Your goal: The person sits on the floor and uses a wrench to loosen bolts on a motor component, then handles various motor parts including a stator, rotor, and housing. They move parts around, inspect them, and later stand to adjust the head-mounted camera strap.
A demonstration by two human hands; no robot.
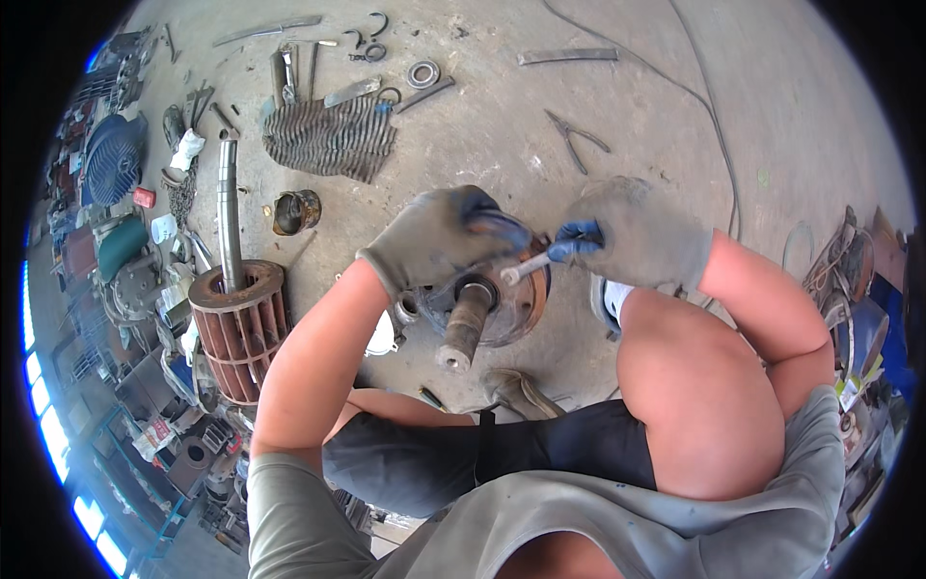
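Observation:
My right hand, in a grey work glove with blue fingertips, is closed around a metal wrench. The wrench's ring-like head points left, over the rim of a round, rusty flange. From the flange's middle a thick steel shaft sticks out toward me. My left hand, gloved the same way, hovers at the flange's far left side, close to the wrench head. Motion smears its fingers, so whether they grip anything is unclear. Both hands partly cover the flange.
Left stands a rusty rotor with a tall shaft. Beyond my hands lie a ribbed mat, a bearing, pliers and a flat bar. A cable crosses the floor at right. Machine parts crowd both sides.

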